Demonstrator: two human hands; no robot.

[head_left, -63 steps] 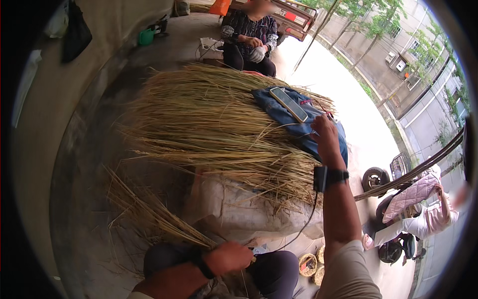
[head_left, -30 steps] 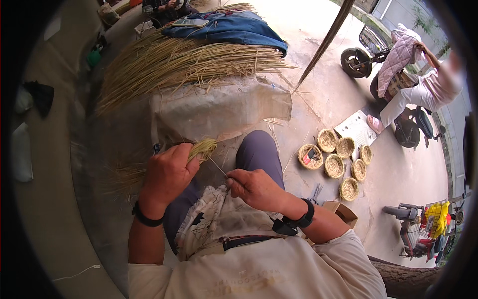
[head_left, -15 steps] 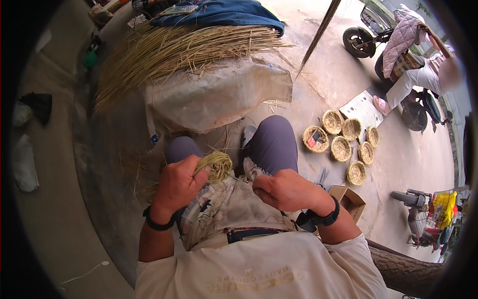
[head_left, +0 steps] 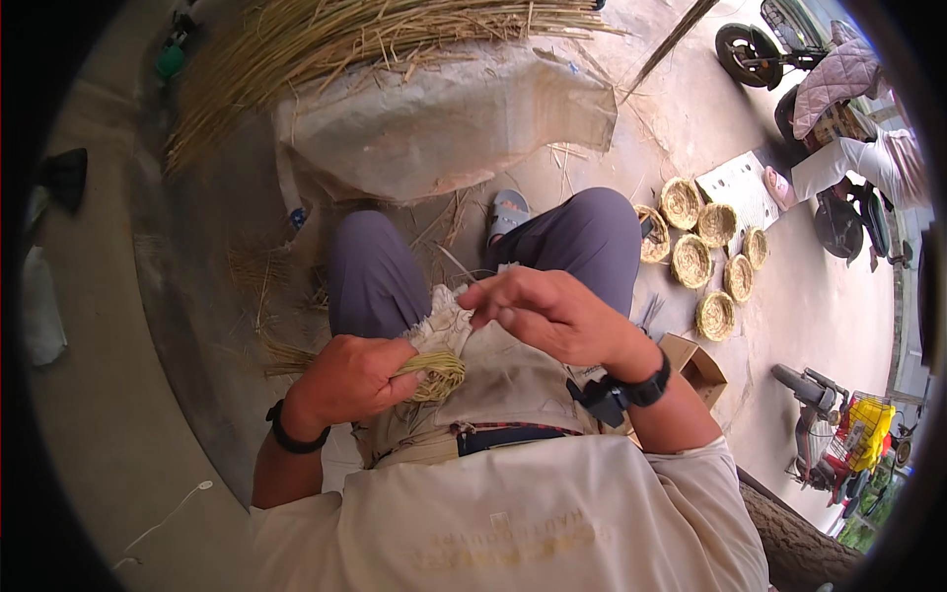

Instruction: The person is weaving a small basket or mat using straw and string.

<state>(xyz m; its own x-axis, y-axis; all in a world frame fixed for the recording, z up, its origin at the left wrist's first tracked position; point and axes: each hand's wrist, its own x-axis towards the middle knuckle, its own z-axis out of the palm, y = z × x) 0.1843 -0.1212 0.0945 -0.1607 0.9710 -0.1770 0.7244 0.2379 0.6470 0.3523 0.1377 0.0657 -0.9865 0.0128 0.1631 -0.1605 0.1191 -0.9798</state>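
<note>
"Lower in the frame than half a second ago, the straw coil [head_left: 444,375] has dropped; the right hand [head_left: 552,311] has risen from beside it and is now higher than the left hand [head_left: 355,380]."

"And what does each one hold?"

"Left is clenched round the coil, whose looped strands show past the thumb, just left of the frame's middle, over a pale frayed cloth [head_left: 513,375]; long stalks [head_left: 288,360] stick out to the left behind that hand; right is apart from the coil, its fingers half curled; a thin rod [head_left: 457,264] shows just beyond the fingertips, slanting to the upper left; whether they are pinched on it, I cannot tell."

"What lies about them?"

"Round straw baskets [head_left: 692,261] are grouped right of centre; an open cardboard box [head_left: 702,367] sits below them, near the right wrist; a heap of dry stalks [head_left: 326,49] spreads across the upper left, with a pale sheet [head_left: 444,128] hanging below it; at the upper right a person [head_left: 843,166] in pale trousers is beside a two-wheeler [head_left: 755,57]."
</note>
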